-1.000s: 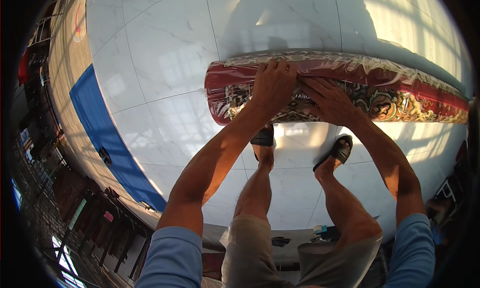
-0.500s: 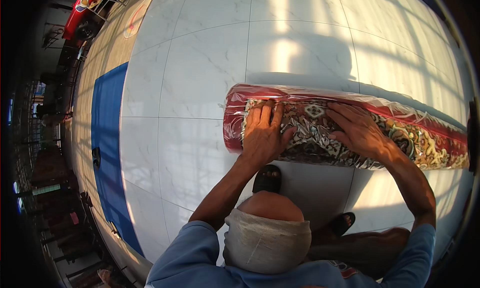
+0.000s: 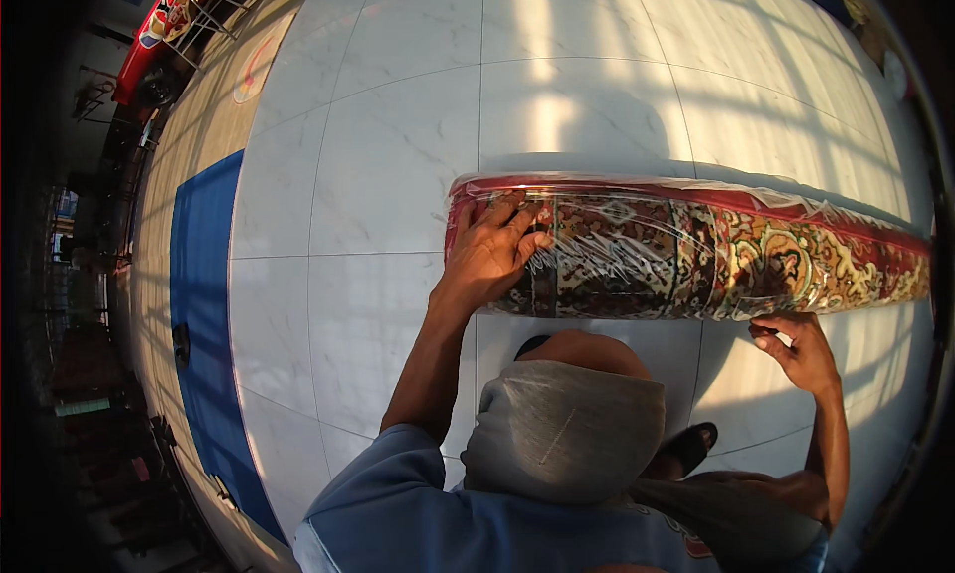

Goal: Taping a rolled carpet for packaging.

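Observation:
A rolled carpet (image 3: 622, 260) lies across the floor, wrapped in clear plastic film. It has a red border and a patterned face in black, cream, gold and red. My left hand (image 3: 489, 250) rests on top of the carpet near its left end, fingers spread over the film. At the near lower side, toward the right, my right hand (image 3: 801, 352) has its fingers loosely bent, with a gap between thumb and forefinger. Its fingertips are close to the carpet's underside; whether they touch the film I cannot tell.
White marble-look tiles (image 3: 393, 165) surround the carpet, with bands of sunlight and shadow. A blue mat (image 3: 204, 304) lies at the left on a beige strip. My bent knee in grey cloth (image 3: 567, 429) and a black sandal (image 3: 691, 446) are just below the carpet.
My right hand has left the carpet's top and come down to its near side. My left hand has slid toward the left end. The carpet's visible pattern has shifted, as if turned.

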### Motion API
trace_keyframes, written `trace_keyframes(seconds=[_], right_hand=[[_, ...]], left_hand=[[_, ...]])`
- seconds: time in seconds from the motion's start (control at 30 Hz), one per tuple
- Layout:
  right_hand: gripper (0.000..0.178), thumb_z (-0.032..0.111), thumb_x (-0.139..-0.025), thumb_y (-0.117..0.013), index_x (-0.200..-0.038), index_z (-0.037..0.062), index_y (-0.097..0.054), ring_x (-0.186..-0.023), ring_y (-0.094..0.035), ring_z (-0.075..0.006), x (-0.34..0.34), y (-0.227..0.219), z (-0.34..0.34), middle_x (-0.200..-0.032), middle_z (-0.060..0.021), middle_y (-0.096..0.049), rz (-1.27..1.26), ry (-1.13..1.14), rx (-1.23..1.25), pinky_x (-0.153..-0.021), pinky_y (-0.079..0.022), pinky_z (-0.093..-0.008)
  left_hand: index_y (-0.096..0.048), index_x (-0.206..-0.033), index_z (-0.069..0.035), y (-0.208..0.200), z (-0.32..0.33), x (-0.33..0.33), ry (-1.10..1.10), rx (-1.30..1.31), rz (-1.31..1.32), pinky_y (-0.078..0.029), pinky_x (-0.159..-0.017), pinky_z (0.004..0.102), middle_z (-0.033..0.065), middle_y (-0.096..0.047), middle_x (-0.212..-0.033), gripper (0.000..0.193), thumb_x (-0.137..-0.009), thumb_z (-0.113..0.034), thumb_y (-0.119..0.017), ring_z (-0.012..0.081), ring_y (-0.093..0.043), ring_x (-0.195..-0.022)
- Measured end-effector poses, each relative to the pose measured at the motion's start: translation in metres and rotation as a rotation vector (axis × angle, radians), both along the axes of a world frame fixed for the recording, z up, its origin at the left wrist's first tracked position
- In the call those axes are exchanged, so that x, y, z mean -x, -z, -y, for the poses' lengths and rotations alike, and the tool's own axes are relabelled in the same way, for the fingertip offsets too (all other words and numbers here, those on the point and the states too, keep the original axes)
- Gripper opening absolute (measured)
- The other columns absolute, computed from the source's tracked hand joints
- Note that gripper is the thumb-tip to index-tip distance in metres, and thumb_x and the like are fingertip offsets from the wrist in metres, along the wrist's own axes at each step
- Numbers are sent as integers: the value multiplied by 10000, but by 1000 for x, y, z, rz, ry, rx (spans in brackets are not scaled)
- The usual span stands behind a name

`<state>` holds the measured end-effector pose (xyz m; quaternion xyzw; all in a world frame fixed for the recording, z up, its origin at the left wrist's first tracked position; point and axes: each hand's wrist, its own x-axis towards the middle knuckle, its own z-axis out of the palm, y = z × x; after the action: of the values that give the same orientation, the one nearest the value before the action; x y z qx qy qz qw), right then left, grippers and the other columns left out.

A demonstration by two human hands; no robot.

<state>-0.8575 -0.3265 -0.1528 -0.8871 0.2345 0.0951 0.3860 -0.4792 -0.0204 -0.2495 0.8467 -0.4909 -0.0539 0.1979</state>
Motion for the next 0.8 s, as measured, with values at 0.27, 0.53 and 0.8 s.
trace_keyframes(seconds=[0.27, 0.53, 0.8], right_hand=[[272, 161, -947, -782, -1189, 37, -763, -968, -782, -312, -43, -6, -72, -1086, -133, -798, 28, -191, -241, -857, -616, -395], [193, 230, -1036, -695, -1060, 43, -737, -846, -755, -270, 59, -42, -120, -942, -84, -771, 67, 239, -535, -737, -590, -402], [290, 274, -1048, -656, -1078, -4, -735, -793, -773, -244, 120, -30, -151, -933, -113, -777, 52, 146, -629, -732, -600, -399]], left_hand=[[-720, -1184, 30, -7, -8, -63, 138, 97, -1, -573, -927, 479, 239, -737, -1172, 299, -900, 29, -629, 441, -701, -1045], [-552, -1485, -28, -8, 19, -110, 263, -323, 139, -498, -1050, 431, 176, -610, -1296, 499, -996, -75, -634, 371, -584, -1218], [-537, -1456, 88, -9, 63, -99, 243, -523, -617, -557, -870, 348, 160, -658, -1179, 523, -944, 107, -646, 248, -635, -1040]])
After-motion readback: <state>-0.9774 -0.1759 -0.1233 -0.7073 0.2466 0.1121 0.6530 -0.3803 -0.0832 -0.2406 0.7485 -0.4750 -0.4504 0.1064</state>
